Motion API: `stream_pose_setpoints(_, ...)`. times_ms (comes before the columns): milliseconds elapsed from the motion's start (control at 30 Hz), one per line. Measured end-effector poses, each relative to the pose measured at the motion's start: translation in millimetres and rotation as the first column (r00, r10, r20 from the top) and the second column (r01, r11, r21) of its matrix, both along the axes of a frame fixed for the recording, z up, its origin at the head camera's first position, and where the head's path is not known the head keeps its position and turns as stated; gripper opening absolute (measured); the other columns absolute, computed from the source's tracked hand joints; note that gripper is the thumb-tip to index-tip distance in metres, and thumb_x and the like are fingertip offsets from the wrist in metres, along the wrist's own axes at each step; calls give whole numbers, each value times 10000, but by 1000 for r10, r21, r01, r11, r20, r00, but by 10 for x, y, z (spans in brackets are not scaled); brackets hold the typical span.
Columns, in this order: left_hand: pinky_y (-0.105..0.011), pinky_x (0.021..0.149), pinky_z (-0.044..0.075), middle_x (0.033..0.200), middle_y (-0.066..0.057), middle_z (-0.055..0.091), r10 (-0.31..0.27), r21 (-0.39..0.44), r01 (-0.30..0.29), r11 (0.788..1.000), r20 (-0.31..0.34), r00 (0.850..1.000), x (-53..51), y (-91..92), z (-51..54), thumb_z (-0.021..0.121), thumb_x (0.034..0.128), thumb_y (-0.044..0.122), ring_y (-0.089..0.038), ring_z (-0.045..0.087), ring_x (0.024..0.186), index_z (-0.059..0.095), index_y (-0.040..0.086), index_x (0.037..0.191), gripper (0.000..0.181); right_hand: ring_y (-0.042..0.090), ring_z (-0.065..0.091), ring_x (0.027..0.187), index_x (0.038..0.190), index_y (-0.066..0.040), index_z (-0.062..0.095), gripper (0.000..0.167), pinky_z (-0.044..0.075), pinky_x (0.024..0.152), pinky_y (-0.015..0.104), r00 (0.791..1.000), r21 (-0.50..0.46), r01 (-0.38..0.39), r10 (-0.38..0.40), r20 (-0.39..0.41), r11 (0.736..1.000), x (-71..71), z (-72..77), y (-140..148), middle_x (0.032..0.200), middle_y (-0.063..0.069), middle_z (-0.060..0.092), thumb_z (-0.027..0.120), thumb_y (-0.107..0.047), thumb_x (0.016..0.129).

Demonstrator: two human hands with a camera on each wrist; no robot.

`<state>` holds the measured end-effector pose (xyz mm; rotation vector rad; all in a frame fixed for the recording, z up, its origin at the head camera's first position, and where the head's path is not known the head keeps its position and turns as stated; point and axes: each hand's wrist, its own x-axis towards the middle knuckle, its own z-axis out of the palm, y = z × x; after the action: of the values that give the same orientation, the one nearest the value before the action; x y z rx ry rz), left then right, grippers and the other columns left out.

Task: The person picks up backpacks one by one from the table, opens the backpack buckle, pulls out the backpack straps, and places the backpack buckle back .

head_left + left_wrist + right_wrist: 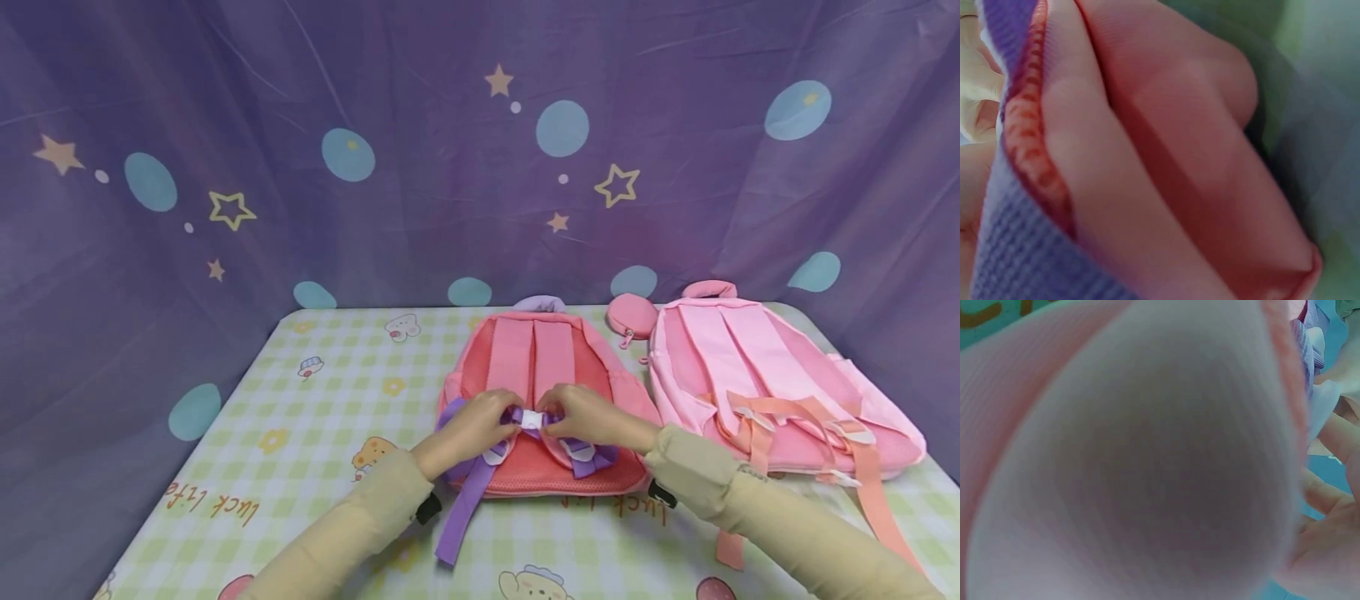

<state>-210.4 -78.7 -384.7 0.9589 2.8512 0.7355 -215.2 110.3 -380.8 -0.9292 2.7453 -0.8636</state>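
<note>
The L hand (480, 422) & R hand (588, 415) are drawn in close, each pinching at an end of the white buckle (532, 420) btwn them, where the purple webbing (467, 510) joins it. Buckle sits atop the coral backpack (534, 477), back panel up on the tabletop (322, 392) right under the hands; its padded shoulder straps (512, 354) run up beyond them. Can't tell from here if the buckle's halves are fully locked: fingers cover the ends, & wrist views are mostly padding & blur.

Main risk, I'd say: halves sitting askew or parting if 1 hand pulls harder or at a diff. angle. Twisted webbing or fingertips slipping on so small a part would prob. add to that; skin could get nipped at the join too. A loose webbing tail hangs below the L hand near the L sleeve (345, 525), so might snag. R of the R hand, a pink backpack (795, 367) w/ orange straps (870, 492) lies close; the R sleeve (795, 521) passes over 1 strap, so a sharp arm lift might drag it.
</note>
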Motion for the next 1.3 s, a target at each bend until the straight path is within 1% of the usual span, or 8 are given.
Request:
stream_pose_setpoints(167,-245,733,464,934,-53,603,2,27,-2,1000,-4,1000,-4,-9,-17,657,785,88,-135,558,855,616,31,1005,231,86,453,646,896,-38,655,207,383,580,197,1000,-1,6,-6,-26,1000,12,-1,-21,730,-21,522,698,-116,710)
stream_pose_setpoints(267,-253,739,465,940,-54,606,-3,45,4,999,-20,1000,0,-15,-22,654,787,85,-144,565,868,620,34,1006,228,81,444,636,876,-48,647,187,376,568,201,999,-5,18,-18,-29,1000,20,-1,-28,726,-22,513,703,-115,711)
stream_pose_setpoints(467,-257,724,468,915,-54,607,-19,83,25,996,-68,998,7,-33,-16,657,782,78,-160,575,850,630,37,989,213,93,475,653,850,-67,629,167,399,590,216,998,-17,48,-49,-45,999,37,8,-47,753,-26,553,713,-126,718)
stream_pose_setpoints(567,-261,722,468,912,-52,607,-23,100,31,995,-73,997,18,-41,0,654,782,71,-162,576,845,629,36,989,211,100,489,660,841,-73,621,162,406,602,219,996,-27,60,-61,-57,998,42,7,-53,758,-25,574,713,-135,723)
stream_pose_setpoints(700,-253,724,466,909,-43,605,-31,123,41,991,-85,996,28,-51,14,649,786,68,-148,568,837,631,37,988,206,88,482,650,827,-76,610,161,409,599,214,995,-44,71,-74,-66,996,48,11,-63,748,-28,575,714,-144,726)
stream_pose_setpoints(800,-243,729,463,906,-32,604,-41,140,57,989,-113,993,30,-58,10,644,790,71,-130,559,833,632,43,985,197,81,485,647,823,-78,604,168,411,598,214,993,-56,79,-83,-78,995,56,18,-68,741,-34,570,715,-156,723)
stream_pose_setpoints(1000,-249,756,462,916,-10,603,-41,193,71,979,-155,987,40,-72,3,638,795,69,-112,558,858,632,58,988,193,82,494,665,826,-73,620,176,426,602,218,985,-48,79,-85,-152,996,76,34,-80,755,-42,538,718,-174,720)
stream_pose_setpoints(1300,-255,755,466,921,-10,605,-16,234,70,970,-225,974,60,-73,-9,652,786,83,-117,568,864,631,55,986,202,117,514,726,829,-52,643,191,466,644,262,952,-16,75,-76,-298,997,108,57,-82,781,-16,533,728,-179,716)
